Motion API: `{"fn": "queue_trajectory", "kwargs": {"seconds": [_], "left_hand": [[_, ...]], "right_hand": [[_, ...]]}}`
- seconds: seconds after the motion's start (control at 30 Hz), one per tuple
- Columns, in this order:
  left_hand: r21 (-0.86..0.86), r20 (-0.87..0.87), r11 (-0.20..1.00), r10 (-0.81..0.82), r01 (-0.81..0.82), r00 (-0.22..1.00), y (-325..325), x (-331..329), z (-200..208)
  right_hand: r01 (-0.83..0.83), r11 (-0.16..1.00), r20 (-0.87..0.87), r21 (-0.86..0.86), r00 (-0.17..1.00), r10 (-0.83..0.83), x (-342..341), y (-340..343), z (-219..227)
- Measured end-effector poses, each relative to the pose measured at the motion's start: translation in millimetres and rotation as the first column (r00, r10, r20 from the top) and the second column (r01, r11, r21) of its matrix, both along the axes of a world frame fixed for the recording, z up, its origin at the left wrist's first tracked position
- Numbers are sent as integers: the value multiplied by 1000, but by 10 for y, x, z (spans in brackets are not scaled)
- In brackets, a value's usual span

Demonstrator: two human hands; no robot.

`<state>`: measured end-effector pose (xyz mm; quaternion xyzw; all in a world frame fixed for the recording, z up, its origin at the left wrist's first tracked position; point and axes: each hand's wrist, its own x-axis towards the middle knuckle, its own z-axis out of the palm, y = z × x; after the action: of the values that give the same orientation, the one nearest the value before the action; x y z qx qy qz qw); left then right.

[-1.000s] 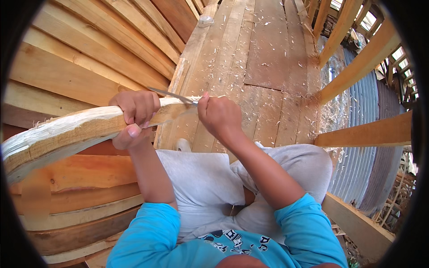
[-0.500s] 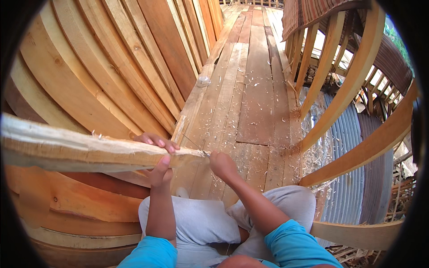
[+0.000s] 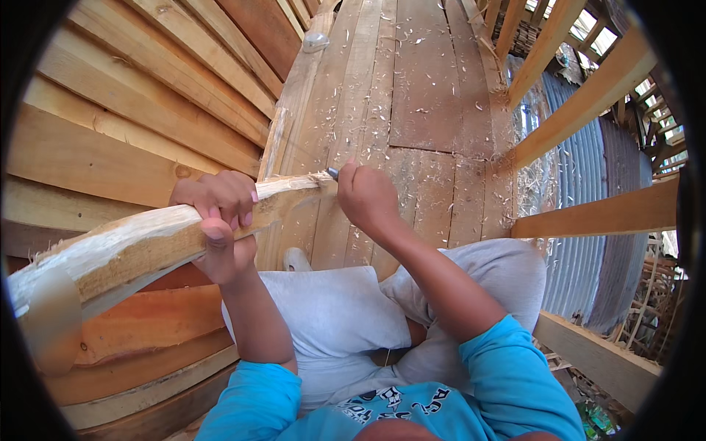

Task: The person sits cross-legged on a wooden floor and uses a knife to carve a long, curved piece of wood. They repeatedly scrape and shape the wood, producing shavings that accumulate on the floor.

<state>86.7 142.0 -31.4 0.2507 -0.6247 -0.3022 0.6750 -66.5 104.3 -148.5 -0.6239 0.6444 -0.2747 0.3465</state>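
Observation:
A long pale timber piece [image 3: 140,253] slants in from the left rim, its upper face roughly whittled and whitish. My left hand [image 3: 220,209] wraps round it near its narrower end, fingers over the top and thumb on the near side. My right hand [image 3: 368,197] is closed at that end, gripping a slim knife [image 3: 333,173]. Only the knife's grey collar and a faint, thin blade show; its handle is hidden in my fist. The collar sits close to the timber's frayed tip.
Curled shavings litter the plank floor [image 3: 360,88]. A clear plastic container [image 3: 315,42] lies by the left wall of upright boards [image 3: 95,147]. Along the right stand wooden posts [image 3: 588,213], with corrugated metal sheets [image 3: 577,169] below and beyond them.
My left hand has shifted left and now wraps the timber more fully. The right hand and knife have moved up in the picture. The view has tilted downward.

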Motion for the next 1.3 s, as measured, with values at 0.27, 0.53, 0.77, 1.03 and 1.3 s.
{"fn": "queue_trajectory", "kwargs": {"seconds": [0.27, 0.53, 0.77, 1.03, 1.3], "left_hand": [[20, -1, 996, -85, 85, 996, -19, -157, 48], [-47, -78, 997, -59, 56, 995, -129, -64, 27], [107, -229, 973, 226, -207, 947, -182, 124, 126], [132, -305, 926, 377, -353, 875, -164, 387, 30], [123, -270, 898, 440, -423, 856, -69, 304, 5]], "right_hand": [[11, 987, -96, 161, 995, 4, -186, -186, -542], [-10, 971, 34, 237, 999, 2, -18, -149, -601], [-121, 979, 23, 162, 993, 119, -82, -121, -589], [-186, 809, 400, 557, 914, -65, -39, -53, -528], [-196, 732, 515, 652, 824, -238, -260, 14, -578]]}}
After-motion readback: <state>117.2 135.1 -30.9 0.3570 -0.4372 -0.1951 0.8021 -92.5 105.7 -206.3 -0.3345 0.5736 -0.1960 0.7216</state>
